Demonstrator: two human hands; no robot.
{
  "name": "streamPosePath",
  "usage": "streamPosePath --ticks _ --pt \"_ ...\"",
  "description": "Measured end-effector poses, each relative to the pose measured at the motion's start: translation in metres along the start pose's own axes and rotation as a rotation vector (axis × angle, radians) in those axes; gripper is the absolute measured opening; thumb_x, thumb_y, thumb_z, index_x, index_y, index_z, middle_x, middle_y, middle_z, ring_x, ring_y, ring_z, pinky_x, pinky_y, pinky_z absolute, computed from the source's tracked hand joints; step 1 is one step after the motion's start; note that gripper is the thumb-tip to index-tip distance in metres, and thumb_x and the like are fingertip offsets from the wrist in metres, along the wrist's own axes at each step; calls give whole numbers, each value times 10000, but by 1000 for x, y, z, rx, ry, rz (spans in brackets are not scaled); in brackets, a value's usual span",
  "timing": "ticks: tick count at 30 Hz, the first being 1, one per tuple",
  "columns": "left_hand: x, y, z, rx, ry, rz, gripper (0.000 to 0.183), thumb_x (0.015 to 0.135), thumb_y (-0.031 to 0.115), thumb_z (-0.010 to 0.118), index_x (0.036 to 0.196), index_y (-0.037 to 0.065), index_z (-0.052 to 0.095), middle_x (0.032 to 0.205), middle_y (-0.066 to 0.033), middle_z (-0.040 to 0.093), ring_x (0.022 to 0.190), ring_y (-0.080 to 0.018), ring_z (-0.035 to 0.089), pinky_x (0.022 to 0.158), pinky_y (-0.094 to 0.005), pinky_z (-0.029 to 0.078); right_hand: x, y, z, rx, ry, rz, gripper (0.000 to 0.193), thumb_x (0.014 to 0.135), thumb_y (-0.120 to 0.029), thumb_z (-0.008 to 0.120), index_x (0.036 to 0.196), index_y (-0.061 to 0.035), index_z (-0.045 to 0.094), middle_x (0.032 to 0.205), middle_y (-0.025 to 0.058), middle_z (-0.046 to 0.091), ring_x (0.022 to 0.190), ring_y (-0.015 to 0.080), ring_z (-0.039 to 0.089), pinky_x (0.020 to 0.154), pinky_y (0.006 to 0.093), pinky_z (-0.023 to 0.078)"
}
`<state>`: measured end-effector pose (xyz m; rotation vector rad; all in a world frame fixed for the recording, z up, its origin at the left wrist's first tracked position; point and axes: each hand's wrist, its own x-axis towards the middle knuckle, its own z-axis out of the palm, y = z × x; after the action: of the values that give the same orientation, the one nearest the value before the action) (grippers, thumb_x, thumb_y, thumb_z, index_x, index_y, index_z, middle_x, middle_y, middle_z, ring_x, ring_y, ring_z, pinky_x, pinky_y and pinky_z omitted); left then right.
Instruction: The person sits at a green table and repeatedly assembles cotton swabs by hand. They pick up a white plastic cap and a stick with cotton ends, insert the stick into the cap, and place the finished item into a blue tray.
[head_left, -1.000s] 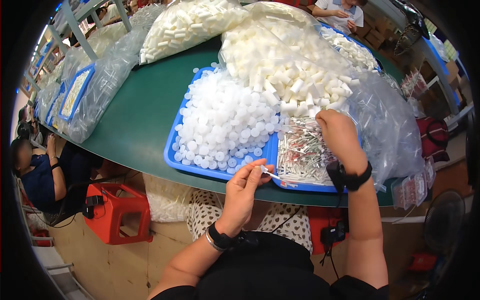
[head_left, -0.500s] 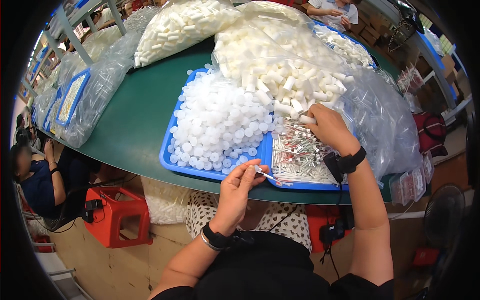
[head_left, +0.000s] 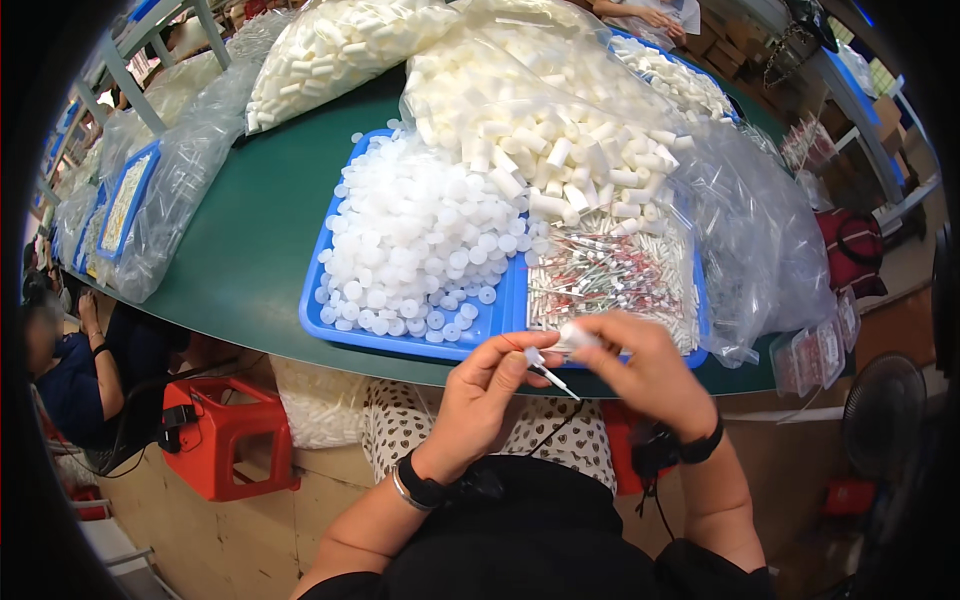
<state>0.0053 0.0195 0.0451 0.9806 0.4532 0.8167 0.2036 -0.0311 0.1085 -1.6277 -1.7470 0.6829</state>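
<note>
Between the thumb and fingers of my left hand (head_left: 470, 400) is a thin white stick (head_left: 556, 380) with a small pale piece at its upper end; the hand is closed. Close to its right, my right hand (head_left: 645, 372) pinches a short white cylinder (head_left: 574, 337), slightly smeared by motion. Both hands are over the near edge of a blue divided tray (head_left: 400, 346). Translucent white discs (head_left: 415, 235) are heaped in its left compartment. The right compartment holds many thin white, red and green pieces (head_left: 610, 283), with white cylinders (head_left: 590, 165) spilling from a clear bag behind.
The tray lies on a green table (head_left: 235, 260). Another bag of cylinders (head_left: 340, 60) stands at the back, and crumpled clear plastic (head_left: 760, 240) lies at right. A red stool (head_left: 225, 440) is below left. Other people sit at the far left and back right.
My right hand has come from the cylinder pile toward my left hand, bringing a white cylinder. The stick in my left hand now points more downward. The view has shifted slightly.
</note>
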Motion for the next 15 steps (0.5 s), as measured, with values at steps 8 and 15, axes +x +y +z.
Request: streamPosePath --ticks 8,15 --pt "-12 -14 0 77 -14 -55 301 1033 208 490 1216 -17 569 1105 -72 623 960 -113 593 856 -264 496 -28 14 24 814 -115 541 248 982 -133 577 1156 38 622 860 47 666 695 71 622 643 227 557" --pt "-13 -29 0 -87 64 -238 293 1037 223 485 1181 -6 597 859 -8 598 759 -65 546 723 -216 466 -35 11 38 738 -191 471 157 989 -107 553 1057 34 565 868 75 657 717 100 648 635 249 568"
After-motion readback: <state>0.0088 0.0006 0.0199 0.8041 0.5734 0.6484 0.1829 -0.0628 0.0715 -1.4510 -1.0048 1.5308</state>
